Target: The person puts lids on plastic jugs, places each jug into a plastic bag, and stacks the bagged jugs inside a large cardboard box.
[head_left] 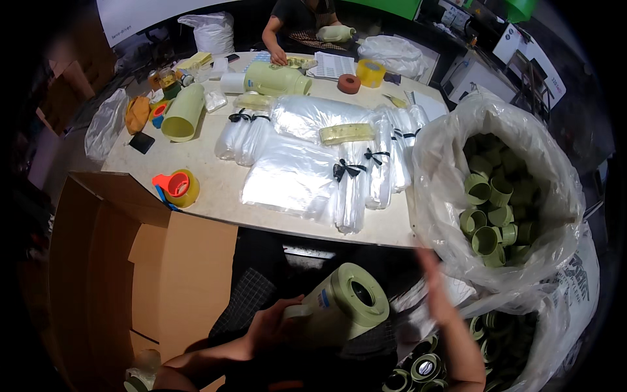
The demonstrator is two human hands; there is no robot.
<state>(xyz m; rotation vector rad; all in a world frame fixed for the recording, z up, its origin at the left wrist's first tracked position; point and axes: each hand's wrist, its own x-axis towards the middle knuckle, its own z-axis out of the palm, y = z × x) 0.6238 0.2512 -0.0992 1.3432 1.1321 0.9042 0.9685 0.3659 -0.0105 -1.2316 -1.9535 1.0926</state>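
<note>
A pale green vacuum jug (333, 307) lies tilted over my lap, its round opening facing up and to the right. My left hand (275, 321) is wrapped round its handle side. Apart from the jug, my right hand (436, 287) is raised to its right, between the table edge and the bags. Motion smears its fingers, and I see nothing plainly held there. Close to that hand stands a clear plastic bag (437, 176) of green cup-like parts (484, 240). Below it, a second bag (539, 326) holds green and dark ring-shaped parts (426, 368).
An open cardboard box (196, 274) stands at my left. On the white table (215, 202) lie plastic-bag bundles (294, 170), a tape dispenser (179, 187), a green jug shell (184, 114) and another jug (277, 78). Across it, a person (304, 26) handles green parts.
</note>
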